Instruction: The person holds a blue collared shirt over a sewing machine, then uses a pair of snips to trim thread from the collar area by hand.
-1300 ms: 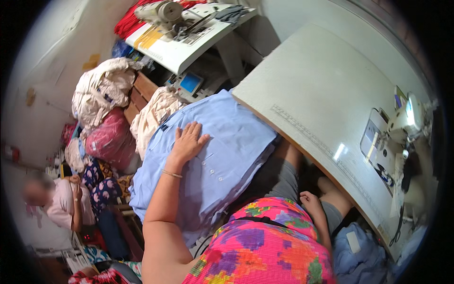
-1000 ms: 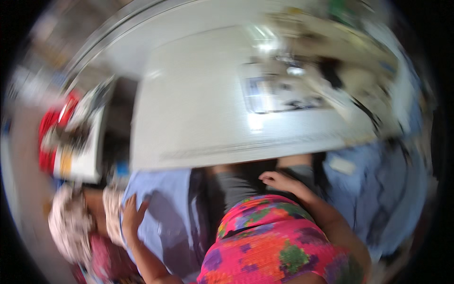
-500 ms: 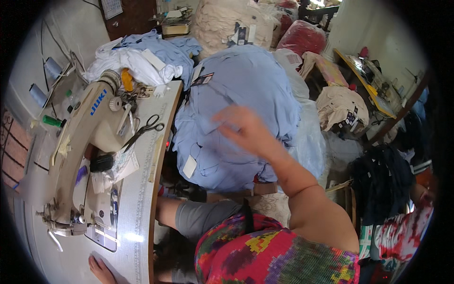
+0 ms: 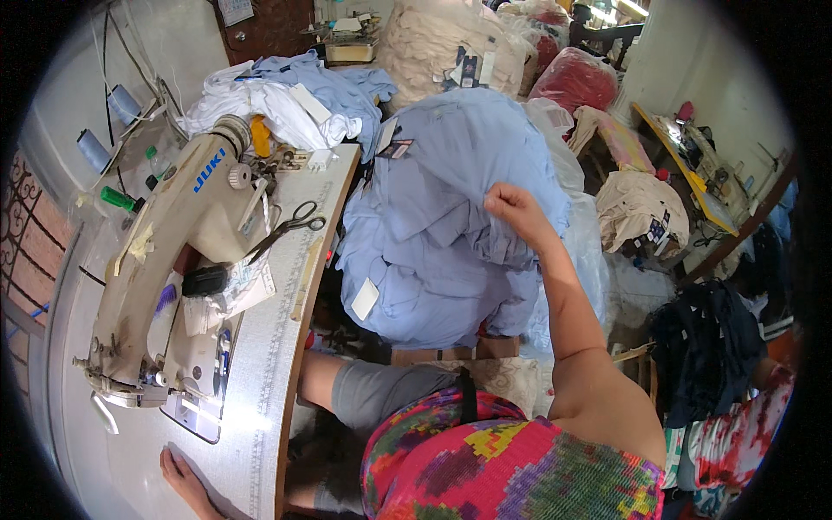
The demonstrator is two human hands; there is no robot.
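Observation:
A large heap of light blue garments with hanging tags bulks up in the middle. At its right side my right hand is closed, its fingers pinching a fold of a blue garment on top. A white tag hangs on the heap's near left side. My left hand rests flat on the sewing table at the lower left, holding nothing. Above that hand stands a cream sewing machine; its needle area is near the fingers.
Black scissors and a black box-like item lie on the table. White garments are piled at its far end. Beige bundles, a red wrapped bundle and dark clothes stand around the heap.
My right hand has moved right across the heap and closed on the fabric, drawing a fold with it. My left hand stays on the table. The whole view has shifted slightly.

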